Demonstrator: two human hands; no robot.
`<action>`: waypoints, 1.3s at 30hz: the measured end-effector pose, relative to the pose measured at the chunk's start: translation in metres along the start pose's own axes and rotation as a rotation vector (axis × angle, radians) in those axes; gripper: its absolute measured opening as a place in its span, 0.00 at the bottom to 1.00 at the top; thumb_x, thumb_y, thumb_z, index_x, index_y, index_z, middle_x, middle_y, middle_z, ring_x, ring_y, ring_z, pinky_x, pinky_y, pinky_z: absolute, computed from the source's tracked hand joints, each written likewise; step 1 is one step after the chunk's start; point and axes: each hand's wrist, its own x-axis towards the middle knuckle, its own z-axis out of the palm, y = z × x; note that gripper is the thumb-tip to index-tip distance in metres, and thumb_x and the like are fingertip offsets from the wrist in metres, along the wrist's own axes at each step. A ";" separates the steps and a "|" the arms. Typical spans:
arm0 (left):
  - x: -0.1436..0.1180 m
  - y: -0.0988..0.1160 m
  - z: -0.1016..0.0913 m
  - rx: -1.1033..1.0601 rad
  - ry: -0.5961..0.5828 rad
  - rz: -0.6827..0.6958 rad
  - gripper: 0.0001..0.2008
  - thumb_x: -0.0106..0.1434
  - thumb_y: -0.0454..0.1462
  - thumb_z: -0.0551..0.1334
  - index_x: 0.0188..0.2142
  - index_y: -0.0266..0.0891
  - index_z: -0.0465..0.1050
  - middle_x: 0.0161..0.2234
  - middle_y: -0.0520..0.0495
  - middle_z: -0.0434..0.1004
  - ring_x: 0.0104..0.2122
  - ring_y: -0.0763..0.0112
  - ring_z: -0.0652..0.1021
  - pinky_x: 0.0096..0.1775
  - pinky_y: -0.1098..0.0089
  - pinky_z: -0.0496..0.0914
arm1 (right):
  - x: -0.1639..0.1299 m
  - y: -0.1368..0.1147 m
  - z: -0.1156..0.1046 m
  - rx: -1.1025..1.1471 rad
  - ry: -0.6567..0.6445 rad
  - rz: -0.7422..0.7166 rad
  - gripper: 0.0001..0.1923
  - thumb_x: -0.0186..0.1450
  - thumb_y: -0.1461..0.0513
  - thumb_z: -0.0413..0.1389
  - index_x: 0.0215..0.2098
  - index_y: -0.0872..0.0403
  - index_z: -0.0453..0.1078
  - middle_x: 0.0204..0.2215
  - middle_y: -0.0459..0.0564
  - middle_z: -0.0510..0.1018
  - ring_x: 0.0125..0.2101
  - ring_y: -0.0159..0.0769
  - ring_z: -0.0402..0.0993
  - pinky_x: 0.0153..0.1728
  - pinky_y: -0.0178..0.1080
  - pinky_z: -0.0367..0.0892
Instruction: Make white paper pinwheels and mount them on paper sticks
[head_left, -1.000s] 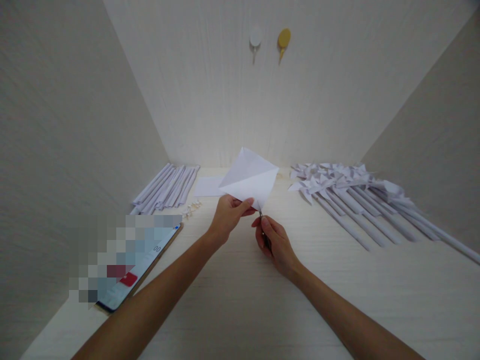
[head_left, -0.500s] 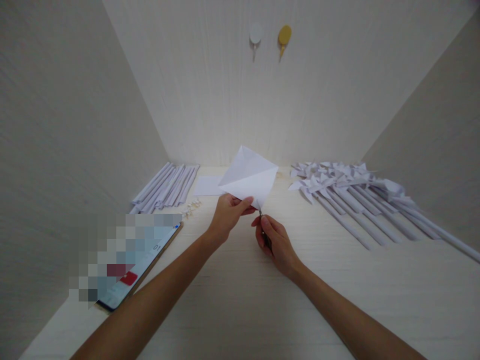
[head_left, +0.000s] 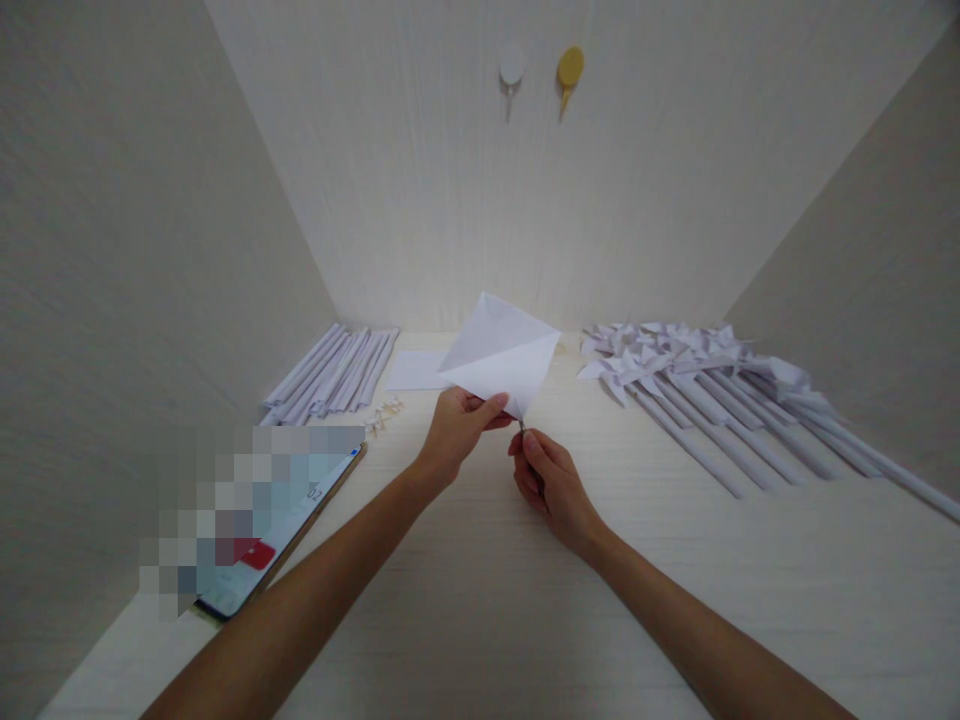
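A white square sheet of paper (head_left: 501, 345) with crossing diagonal creases is held up over the table, one corner pointing toward me. My left hand (head_left: 459, 430) pinches its near edge between thumb and fingers. Just to the right, my right hand (head_left: 553, 480) is closed around a small pair of scissors (head_left: 523, 424). The metal blades meet the paper at its near corner, while most of the dark handles is hidden inside my fingers.
Rolled white paper sticks (head_left: 337, 375) lie at the back left beside flat white paper (head_left: 414, 371) and small pale pieces (head_left: 385, 413). A phone (head_left: 289, 535) lies at left. Several paper pinwheels (head_left: 675, 360) on sticks fill the right. Hooks (head_left: 570, 68) are on the back wall.
The fingers of my right hand have drawn together around the scissors' handles, closing them. The paper has shifted very slightly right; my left hand keeps its hold.
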 end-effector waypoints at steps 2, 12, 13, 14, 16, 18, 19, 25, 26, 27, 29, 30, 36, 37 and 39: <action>0.000 0.000 0.000 -0.002 -0.001 0.003 0.11 0.44 0.38 0.66 0.25 0.31 0.71 0.21 0.49 0.75 0.23 0.75 0.75 0.32 0.71 0.72 | 0.000 -0.001 0.000 0.010 0.001 0.013 0.16 0.57 0.50 0.50 0.24 0.55 0.59 0.09 0.34 0.53 0.08 0.18 0.42 0.08 0.26 0.39; 0.001 -0.002 -0.001 0.010 -0.012 -0.004 0.11 0.44 0.38 0.66 0.23 0.31 0.71 0.20 0.50 0.75 0.22 0.75 0.75 0.32 0.72 0.72 | 0.000 0.000 0.000 0.009 0.004 0.011 0.15 0.57 0.52 0.50 0.22 0.55 0.58 0.09 0.34 0.52 0.09 0.18 0.42 0.08 0.25 0.39; 0.001 -0.002 -0.001 0.011 -0.012 -0.004 0.11 0.44 0.38 0.66 0.23 0.30 0.71 0.20 0.50 0.75 0.23 0.75 0.75 0.32 0.72 0.73 | 0.000 0.000 0.000 0.011 0.005 0.013 0.15 0.58 0.52 0.50 0.22 0.55 0.58 0.09 0.34 0.52 0.09 0.18 0.42 0.08 0.25 0.39; 0.001 -0.002 -0.001 0.012 -0.010 -0.002 0.11 0.44 0.39 0.66 0.23 0.30 0.72 0.20 0.49 0.75 0.23 0.75 0.75 0.32 0.71 0.73 | 0.000 0.000 0.000 0.013 0.004 0.014 0.15 0.58 0.52 0.50 0.22 0.55 0.58 0.09 0.34 0.52 0.09 0.18 0.43 0.08 0.25 0.39; 0.001 -0.002 -0.001 0.012 -0.010 0.000 0.11 0.44 0.39 0.66 0.23 0.30 0.72 0.21 0.49 0.75 0.23 0.75 0.75 0.33 0.71 0.73 | 0.000 0.000 0.000 0.020 -0.001 0.021 0.15 0.58 0.52 0.50 0.22 0.55 0.58 0.09 0.34 0.52 0.09 0.18 0.42 0.08 0.25 0.39; 0.001 -0.002 -0.002 0.013 -0.010 0.000 0.11 0.44 0.39 0.66 0.23 0.31 0.72 0.21 0.49 0.75 0.23 0.75 0.75 0.33 0.71 0.73 | 0.000 0.000 0.000 0.024 -0.004 0.024 0.15 0.58 0.52 0.50 0.22 0.55 0.58 0.09 0.33 0.52 0.09 0.18 0.42 0.08 0.25 0.38; 0.001 -0.002 -0.002 0.015 -0.009 -0.001 0.11 0.44 0.38 0.66 0.23 0.31 0.71 0.21 0.49 0.75 0.23 0.75 0.75 0.33 0.71 0.73 | 0.000 0.000 0.000 0.024 -0.003 0.024 0.16 0.57 0.52 0.50 0.22 0.55 0.58 0.09 0.33 0.52 0.09 0.18 0.42 0.08 0.25 0.38; 0.002 -0.003 -0.002 0.004 -0.006 -0.004 0.10 0.44 0.38 0.66 0.22 0.31 0.71 0.20 0.51 0.74 0.22 0.76 0.75 0.32 0.72 0.73 | 0.000 0.001 0.000 0.014 0.005 0.024 0.16 0.57 0.52 0.50 0.22 0.55 0.57 0.09 0.33 0.52 0.09 0.18 0.42 0.08 0.25 0.39; 0.002 -0.003 -0.002 0.000 -0.009 -0.005 0.10 0.44 0.38 0.66 0.22 0.31 0.71 0.20 0.51 0.74 0.22 0.76 0.74 0.32 0.72 0.73 | 0.000 0.001 0.000 0.014 0.003 0.025 0.16 0.57 0.52 0.50 0.21 0.54 0.57 0.09 0.34 0.52 0.09 0.18 0.42 0.08 0.25 0.39; 0.002 -0.003 -0.002 -0.003 -0.014 -0.007 0.10 0.44 0.38 0.66 0.22 0.31 0.71 0.20 0.51 0.74 0.22 0.76 0.74 0.31 0.72 0.73 | 0.000 0.000 0.000 0.014 0.003 0.027 0.16 0.57 0.52 0.50 0.21 0.54 0.57 0.09 0.34 0.52 0.09 0.18 0.42 0.08 0.25 0.39; 0.001 -0.002 -0.001 -0.008 -0.022 -0.005 0.10 0.44 0.38 0.66 0.22 0.32 0.71 0.20 0.51 0.74 0.22 0.76 0.74 0.31 0.73 0.72 | 0.000 0.000 0.000 0.015 0.003 0.031 0.16 0.57 0.52 0.50 0.21 0.54 0.57 0.09 0.34 0.51 0.09 0.18 0.42 0.08 0.25 0.39; 0.001 -0.002 -0.001 -0.011 -0.024 -0.004 0.10 0.44 0.38 0.66 0.22 0.32 0.71 0.20 0.51 0.74 0.22 0.76 0.74 0.31 0.73 0.72 | 0.000 0.000 -0.001 0.016 0.005 0.031 0.16 0.57 0.52 0.50 0.20 0.54 0.56 0.09 0.34 0.51 0.09 0.18 0.42 0.08 0.25 0.39; 0.002 -0.002 -0.001 -0.023 -0.025 -0.003 0.11 0.43 0.39 0.67 0.22 0.32 0.71 0.19 0.51 0.74 0.22 0.76 0.74 0.32 0.71 0.73 | 0.000 -0.001 0.000 0.019 0.015 0.035 0.16 0.58 0.52 0.50 0.20 0.54 0.56 0.08 0.33 0.50 0.09 0.18 0.41 0.08 0.25 0.38; 0.002 -0.002 -0.001 -0.023 -0.025 -0.001 0.11 0.43 0.39 0.67 0.22 0.32 0.71 0.19 0.51 0.74 0.22 0.76 0.74 0.32 0.71 0.73 | 0.000 -0.002 0.000 0.016 0.016 0.035 0.16 0.58 0.52 0.50 0.20 0.54 0.55 0.08 0.33 0.50 0.09 0.18 0.41 0.08 0.25 0.38; 0.002 -0.003 -0.001 -0.021 -0.024 0.000 0.11 0.42 0.39 0.67 0.22 0.31 0.70 0.19 0.51 0.73 0.22 0.76 0.74 0.32 0.71 0.73 | -0.001 -0.002 0.000 0.007 0.019 0.033 0.16 0.57 0.52 0.50 0.19 0.54 0.55 0.09 0.34 0.50 0.09 0.18 0.41 0.08 0.25 0.38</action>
